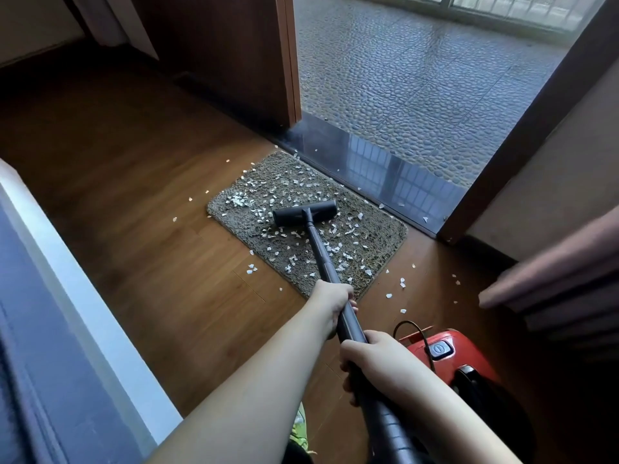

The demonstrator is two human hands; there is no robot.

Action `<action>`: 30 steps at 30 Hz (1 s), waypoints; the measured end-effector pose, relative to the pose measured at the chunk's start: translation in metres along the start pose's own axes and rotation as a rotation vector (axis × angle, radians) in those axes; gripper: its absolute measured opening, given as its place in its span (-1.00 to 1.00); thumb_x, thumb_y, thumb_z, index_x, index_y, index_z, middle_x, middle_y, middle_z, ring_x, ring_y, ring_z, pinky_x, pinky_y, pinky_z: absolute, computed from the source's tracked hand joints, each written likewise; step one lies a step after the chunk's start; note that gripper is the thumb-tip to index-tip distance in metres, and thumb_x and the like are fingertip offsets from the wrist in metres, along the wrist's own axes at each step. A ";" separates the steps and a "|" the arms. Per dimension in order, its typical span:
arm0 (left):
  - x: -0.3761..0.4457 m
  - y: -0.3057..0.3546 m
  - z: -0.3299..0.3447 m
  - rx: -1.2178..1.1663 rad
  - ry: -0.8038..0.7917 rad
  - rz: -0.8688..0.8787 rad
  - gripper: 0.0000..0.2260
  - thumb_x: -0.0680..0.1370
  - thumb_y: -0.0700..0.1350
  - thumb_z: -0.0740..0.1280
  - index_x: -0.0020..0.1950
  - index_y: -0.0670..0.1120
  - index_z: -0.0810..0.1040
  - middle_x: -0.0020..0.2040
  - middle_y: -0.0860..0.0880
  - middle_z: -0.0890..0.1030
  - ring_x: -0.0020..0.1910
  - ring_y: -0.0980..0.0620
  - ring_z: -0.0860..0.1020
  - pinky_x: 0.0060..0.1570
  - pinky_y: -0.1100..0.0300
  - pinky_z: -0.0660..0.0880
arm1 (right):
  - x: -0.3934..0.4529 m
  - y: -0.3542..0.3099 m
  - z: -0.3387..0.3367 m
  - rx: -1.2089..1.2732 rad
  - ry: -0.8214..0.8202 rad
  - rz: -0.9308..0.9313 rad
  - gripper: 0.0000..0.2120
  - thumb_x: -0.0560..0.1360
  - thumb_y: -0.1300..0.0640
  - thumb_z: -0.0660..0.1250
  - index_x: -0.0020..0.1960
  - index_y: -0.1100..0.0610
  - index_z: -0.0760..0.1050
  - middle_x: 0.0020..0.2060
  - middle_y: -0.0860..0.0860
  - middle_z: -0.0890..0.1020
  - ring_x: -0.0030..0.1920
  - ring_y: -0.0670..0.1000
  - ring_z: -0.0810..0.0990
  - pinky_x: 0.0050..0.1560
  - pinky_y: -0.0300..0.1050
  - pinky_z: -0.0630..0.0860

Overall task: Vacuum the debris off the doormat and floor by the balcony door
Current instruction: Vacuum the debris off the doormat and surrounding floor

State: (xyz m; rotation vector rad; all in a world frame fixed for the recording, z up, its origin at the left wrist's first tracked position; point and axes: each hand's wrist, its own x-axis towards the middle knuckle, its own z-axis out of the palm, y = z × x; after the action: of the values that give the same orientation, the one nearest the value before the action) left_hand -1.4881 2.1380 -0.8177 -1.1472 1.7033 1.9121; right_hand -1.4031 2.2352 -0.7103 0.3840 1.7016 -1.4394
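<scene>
Currently both hands grasp the vacuum wand [323,259]: left hand [333,298] curled round it further down, right hand [366,354] wrapped round it nearer the hose. Wand runs forward to the floor head [304,212], which sits on the doormat [308,222] near its middle. Mat lies against the balcony door threshold [385,165]. White debris [239,199] covers nearly all of the mat, thick at the left. Stray flakes dot the wooden floor [150,212] on both sides and along the threshold. Red vacuum body [449,356] stands beside the right hand. Judgement: work barely begun; mat and floor both left.
</scene>
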 end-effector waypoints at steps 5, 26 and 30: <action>0.009 0.005 -0.003 0.024 0.016 0.011 -0.86 0.51 -0.40 0.22 0.01 -0.23 0.33 -0.40 -0.14 0.41 -0.60 0.04 0.42 -0.51 0.24 0.42 | 0.010 -0.005 0.002 -0.009 0.010 -0.001 -0.94 0.45 0.32 0.22 -0.18 0.22 0.37 -0.41 0.13 0.43 -0.55 0.05 0.48 -0.50 -0.18 0.45; 0.047 0.049 -0.018 0.088 0.007 -0.032 -0.92 0.51 -0.38 0.21 -0.17 -0.26 0.38 -0.47 -0.12 0.42 -0.64 0.05 0.41 -0.51 0.25 0.39 | 0.048 -0.043 0.014 0.149 -0.018 -0.003 -0.91 0.44 0.34 0.21 -0.21 0.21 0.36 -0.44 0.11 0.41 -0.57 0.02 0.46 -0.52 -0.22 0.44; 0.056 0.057 -0.021 0.085 0.018 -0.020 -0.87 0.52 -0.38 0.22 -0.22 -0.26 0.38 -0.43 -0.13 0.41 -0.66 0.06 0.40 -0.50 0.26 0.39 | 0.057 -0.051 0.017 0.166 -0.023 -0.009 -0.90 0.44 0.34 0.20 -0.22 0.20 0.36 -0.45 0.09 0.41 -0.55 0.03 0.47 -0.51 -0.21 0.44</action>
State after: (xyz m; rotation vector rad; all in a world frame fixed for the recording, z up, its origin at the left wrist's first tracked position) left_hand -1.5559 2.0910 -0.8200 -1.1487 1.7584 1.8049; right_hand -1.4652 2.1885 -0.7198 0.4491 1.5726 -1.5909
